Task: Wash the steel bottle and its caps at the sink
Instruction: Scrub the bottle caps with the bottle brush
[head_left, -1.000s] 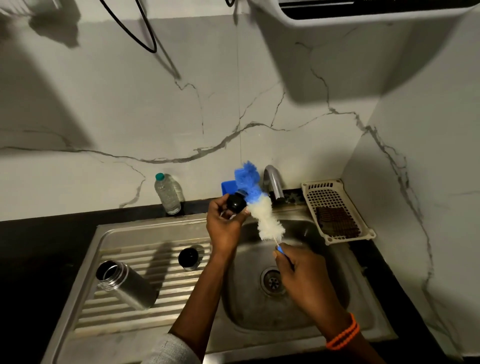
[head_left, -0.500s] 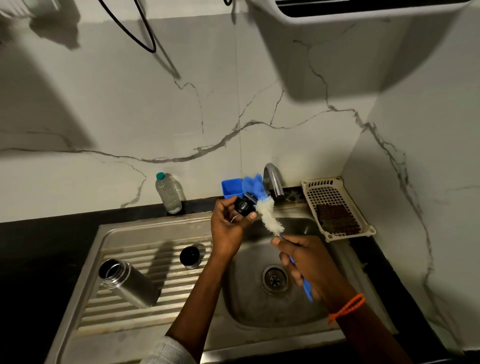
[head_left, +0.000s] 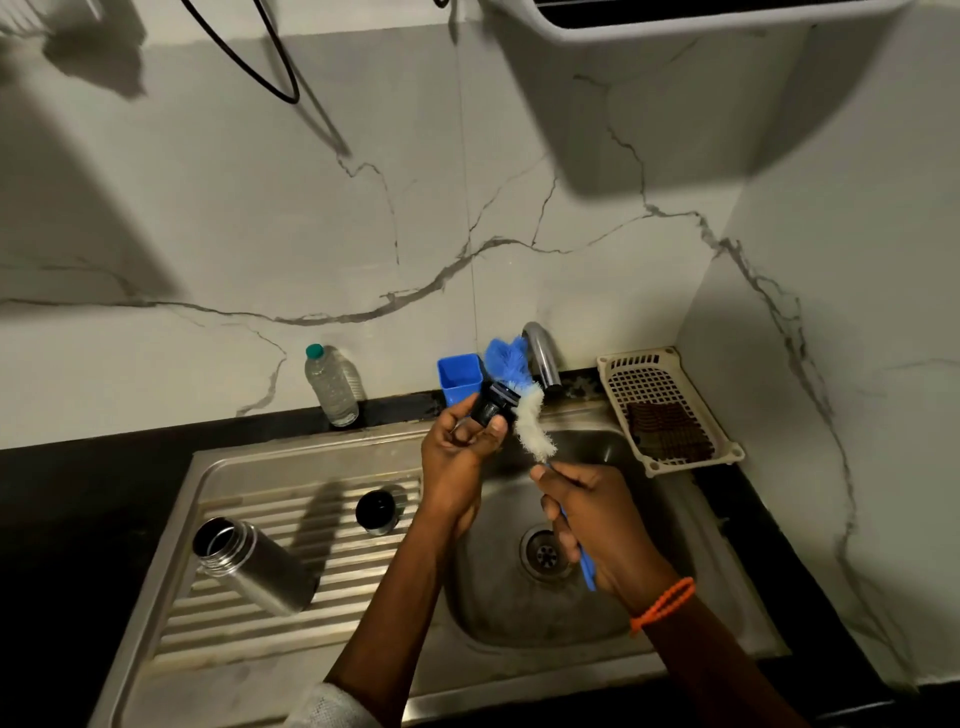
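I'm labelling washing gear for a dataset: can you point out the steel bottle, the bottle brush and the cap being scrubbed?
steel bottle (head_left: 260, 574): head view, on its steel side wall.
bottle brush (head_left: 530, 423): head view, on the white bristles.
black cap (head_left: 493, 405): head view, on its dark body, pinched by the left hand (head_left: 457, 457).

One head-worn wide-angle view looks forward and steeply down at the sink from close above its front edge, facing the wall behind it; the tap sits just right of centre.
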